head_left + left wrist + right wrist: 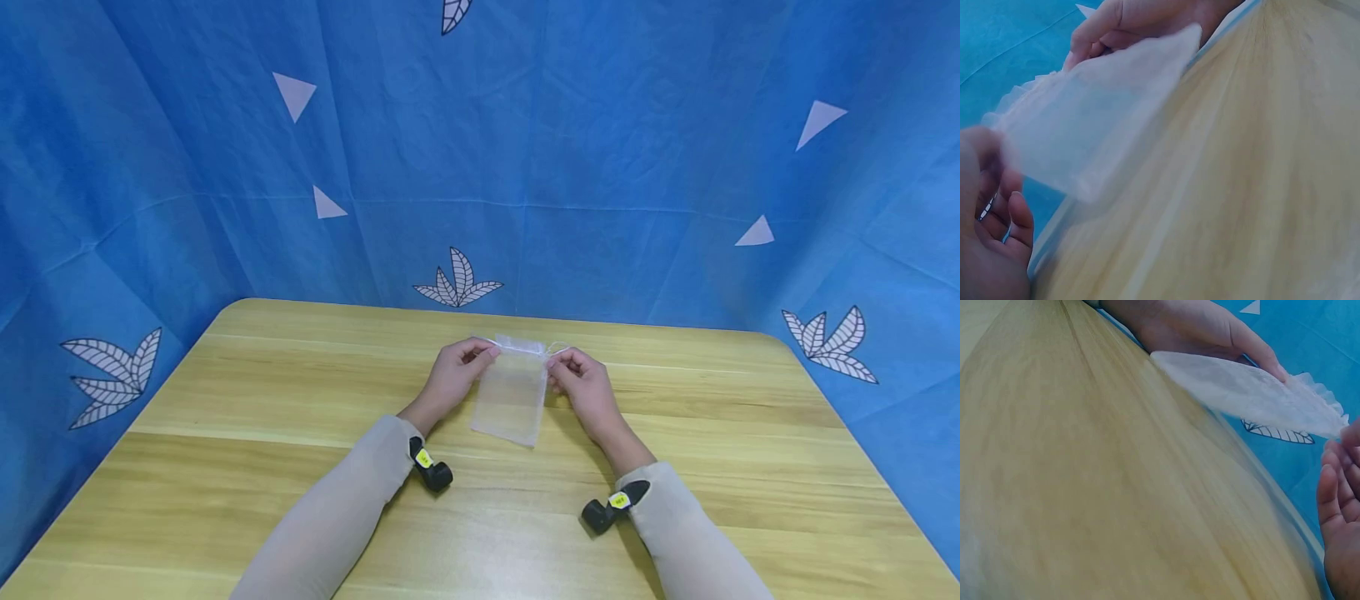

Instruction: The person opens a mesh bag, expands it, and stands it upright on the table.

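Pale grey fabric sleeves [330, 517], two, nearest my view; at each wrist, one black wrist camera [437, 476] with a yellow label [423, 458]; left hand [452, 373], bare, thumb and finger pinching the upper left corner of a pouch [510, 396]; right hand [587, 390], bare, fingers pinching at the upper right, beside a thin loop of white drawstring [519, 351]; pouch itself, one, white, sheer, spanned between the hands over the far middle of the tabletop [487, 542], mouth end away from me; whether its lower edge touches the surface, I cannot tell; step in hand, by my judgement: handling the corded mouth, which looks flat, not gathered; next move, I would say, calls for a steady pinch on both sides and an even pull, its direction unreadable from here; farthest, one blue curtain [600, 125], printed with leaves [462, 273] and white triangles [294, 96].
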`<state>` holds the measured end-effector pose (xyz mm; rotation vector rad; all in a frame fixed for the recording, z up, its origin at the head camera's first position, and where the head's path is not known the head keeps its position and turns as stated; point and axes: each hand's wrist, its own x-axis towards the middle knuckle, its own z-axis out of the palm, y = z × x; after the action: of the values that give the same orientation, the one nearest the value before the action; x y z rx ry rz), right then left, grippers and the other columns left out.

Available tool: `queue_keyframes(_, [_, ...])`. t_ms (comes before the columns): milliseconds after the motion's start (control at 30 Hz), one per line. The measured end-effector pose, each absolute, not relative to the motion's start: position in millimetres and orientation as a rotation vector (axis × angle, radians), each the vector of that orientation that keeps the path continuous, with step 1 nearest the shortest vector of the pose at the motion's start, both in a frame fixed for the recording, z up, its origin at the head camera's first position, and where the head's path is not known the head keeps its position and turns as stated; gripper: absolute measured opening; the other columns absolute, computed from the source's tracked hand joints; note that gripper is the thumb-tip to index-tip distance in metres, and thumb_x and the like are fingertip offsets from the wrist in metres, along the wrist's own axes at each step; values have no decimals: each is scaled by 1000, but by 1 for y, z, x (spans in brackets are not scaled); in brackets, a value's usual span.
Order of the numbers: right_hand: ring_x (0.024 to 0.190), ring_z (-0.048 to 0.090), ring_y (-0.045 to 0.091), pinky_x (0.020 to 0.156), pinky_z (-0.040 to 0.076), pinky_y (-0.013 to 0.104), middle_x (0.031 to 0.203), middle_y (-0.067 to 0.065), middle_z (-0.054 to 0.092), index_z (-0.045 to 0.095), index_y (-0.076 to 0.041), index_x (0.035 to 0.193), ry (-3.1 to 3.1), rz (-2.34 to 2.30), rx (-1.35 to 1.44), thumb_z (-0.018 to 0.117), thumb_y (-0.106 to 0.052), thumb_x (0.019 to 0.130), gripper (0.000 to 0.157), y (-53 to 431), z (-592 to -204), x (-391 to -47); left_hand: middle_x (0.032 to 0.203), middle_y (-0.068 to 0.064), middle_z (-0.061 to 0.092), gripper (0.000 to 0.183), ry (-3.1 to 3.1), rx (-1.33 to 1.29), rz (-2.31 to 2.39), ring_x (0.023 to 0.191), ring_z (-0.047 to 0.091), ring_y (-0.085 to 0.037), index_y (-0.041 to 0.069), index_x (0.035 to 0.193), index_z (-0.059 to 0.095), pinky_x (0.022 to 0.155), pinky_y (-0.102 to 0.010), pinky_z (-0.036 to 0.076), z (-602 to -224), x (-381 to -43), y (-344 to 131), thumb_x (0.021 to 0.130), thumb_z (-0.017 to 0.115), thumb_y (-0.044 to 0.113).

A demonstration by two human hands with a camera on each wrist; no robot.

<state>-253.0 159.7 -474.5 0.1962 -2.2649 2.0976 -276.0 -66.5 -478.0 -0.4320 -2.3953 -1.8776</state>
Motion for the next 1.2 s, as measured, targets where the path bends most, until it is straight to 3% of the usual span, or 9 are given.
queue_keyframes(467, [72, 57, 12, 63, 50, 24, 85, 3, 62, 53, 8, 105, -2148, 2219, 202, 61, -5, 95, 18, 158, -475, -255, 79, -2, 59, 21, -2400, -446, -1896, 73, 50, -18, 13, 101, 73, 65, -30, 43, -482, -278, -68, 96, 64, 31])
queue_keyframes(733, [65, 53, 23, 57, 48, 28, 86, 22, 58, 56, 8, 103, -1945, 2075, 204, 61, -11, 98, 21, 162, -474, -252, 81, -2, 59, 23, -2394, -420, -1894, 75, 51, -18, 15, 105, 73, 65, -28, 43, -481, -277, -67, 97, 62, 34])
queue_keyframes(1200, [66, 56, 26, 59, 51, 30, 82, 19, 61, 66, 6, 103, -2297, 1917, 257, 65, -11, 96, 19, 156, -459, -243, 85, -1, 62, 22, -2404, -505, -1886, 74, 51, -17, 13, 105, 73, 64, -27, 42, -479, -275, -67, 96, 63, 31])
